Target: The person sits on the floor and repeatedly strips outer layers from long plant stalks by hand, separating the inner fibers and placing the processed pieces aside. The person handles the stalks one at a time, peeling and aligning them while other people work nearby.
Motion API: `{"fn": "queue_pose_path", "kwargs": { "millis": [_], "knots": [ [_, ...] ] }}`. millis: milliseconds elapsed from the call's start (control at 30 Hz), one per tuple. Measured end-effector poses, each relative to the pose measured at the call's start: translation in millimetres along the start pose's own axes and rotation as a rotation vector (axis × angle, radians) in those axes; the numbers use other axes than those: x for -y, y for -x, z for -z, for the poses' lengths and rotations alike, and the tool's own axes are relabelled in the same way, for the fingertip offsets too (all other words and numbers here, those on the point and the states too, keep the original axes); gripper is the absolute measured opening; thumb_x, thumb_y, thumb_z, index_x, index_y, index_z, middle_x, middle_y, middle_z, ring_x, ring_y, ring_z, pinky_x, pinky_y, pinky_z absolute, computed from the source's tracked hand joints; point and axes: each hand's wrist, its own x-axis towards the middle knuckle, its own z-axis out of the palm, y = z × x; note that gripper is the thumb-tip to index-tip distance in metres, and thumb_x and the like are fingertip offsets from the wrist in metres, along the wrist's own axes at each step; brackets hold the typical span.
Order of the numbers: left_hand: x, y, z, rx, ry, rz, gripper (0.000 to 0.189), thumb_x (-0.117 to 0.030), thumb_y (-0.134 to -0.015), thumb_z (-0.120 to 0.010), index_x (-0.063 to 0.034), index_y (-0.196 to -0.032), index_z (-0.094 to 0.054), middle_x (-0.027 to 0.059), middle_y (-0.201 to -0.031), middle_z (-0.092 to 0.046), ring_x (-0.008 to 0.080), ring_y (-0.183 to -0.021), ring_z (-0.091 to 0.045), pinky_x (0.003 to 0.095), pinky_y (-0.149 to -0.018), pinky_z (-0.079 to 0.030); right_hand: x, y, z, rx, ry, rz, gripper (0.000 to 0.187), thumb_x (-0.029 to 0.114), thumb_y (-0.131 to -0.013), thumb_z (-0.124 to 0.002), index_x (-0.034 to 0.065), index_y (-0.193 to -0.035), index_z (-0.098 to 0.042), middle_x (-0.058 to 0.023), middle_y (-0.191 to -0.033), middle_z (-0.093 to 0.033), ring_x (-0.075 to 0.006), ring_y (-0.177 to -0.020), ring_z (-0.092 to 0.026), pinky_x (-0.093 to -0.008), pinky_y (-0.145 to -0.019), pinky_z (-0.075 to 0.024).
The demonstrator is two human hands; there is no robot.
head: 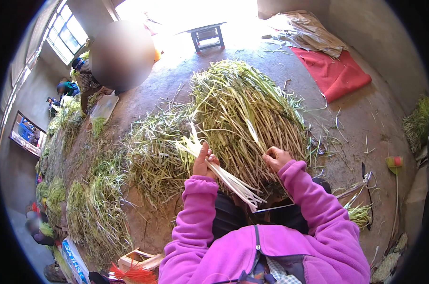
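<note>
My left hand grips a bunch of peeled, whitish plant stalks. Their lower ends fan out over my lap, and paler leafy tips stick out past the thumb. At the near side of a big heap of green and straw-coloured stalks, my right hand has its thumb and fingers pinched on the end of a single stalk. That stalk slants up across the heap and has a white stretch. A thin white strip lies below, between my knees.
Loose leafy waste lies left of the heap, with more stalk piles beyond. Several people work along the left wall. A red cloth, a low table, a broom and a small wooden stool stand or lie around.
</note>
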Motion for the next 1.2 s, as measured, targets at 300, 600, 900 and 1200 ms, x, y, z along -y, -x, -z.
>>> {"fn": "queue_pose_path", "kwargs": {
  "millis": [300, 600, 900, 1200],
  "knots": [
    [48, -10, -9, -0.113, -0.296, 0.062, 0.023, -0.019, -0.074, -0.063, -0.0051, -0.087, -0.050, 0.0004, -0.069, -0.052, 0.0068, -0.051, -0.048, 0.0192, -0.044, -0.045, 3, 6, -15, 0.082, -0.511, -0.009, 0.018, 0.017, -0.081, -0.054, 0.0020, -0.090, -0.049, -0.0017, -0.063, -0.052, -0.0080, -0.051, -0.048, -0.0216, -0.047, -0.0411],
    [71, -43, -14, -0.068, -0.460, 0.163, 0.029, -0.019, -0.069, -0.069, -0.0063, -0.089, -0.053, 0.0033, -0.080, -0.059, 0.0120, -0.066, -0.054, 0.0214, -0.049, -0.042, 17, 19, -25, 0.155, -0.607, -0.022, 0.019, 0.017, -0.082, -0.053, 0.0015, -0.092, -0.049, -0.0016, -0.068, -0.053, -0.0075, -0.060, -0.049, -0.0204, -0.053, -0.0419],
    [71, -51, -14, -0.120, -0.455, 0.071, 0.019, -0.010, -0.068, -0.066, -0.0062, -0.082, -0.052, 0.0018, -0.065, -0.055, 0.0116, -0.053, -0.051, 0.0215, -0.044, -0.040, -3, 10, -36, 0.199, -0.543, -0.040, 0.024, 0.024, -0.082, -0.053, 0.0017, -0.091, -0.051, -0.0009, -0.068, -0.053, -0.0065, -0.059, -0.048, -0.0204, -0.055, -0.0405],
    [68, -44, -20, -0.158, -0.507, -0.029, 0.013, -0.013, -0.070, -0.064, -0.0058, -0.074, -0.054, 0.0012, -0.058, -0.051, 0.0114, -0.044, -0.045, 0.0238, -0.041, -0.039, 18, -28, -57, 0.067, -0.855, -0.177, 0.024, 0.023, -0.078, -0.059, 0.0035, -0.089, -0.051, -0.0002, -0.069, -0.054, -0.0062, -0.051, -0.048, -0.0189, -0.045, -0.0415]
  ]
}}
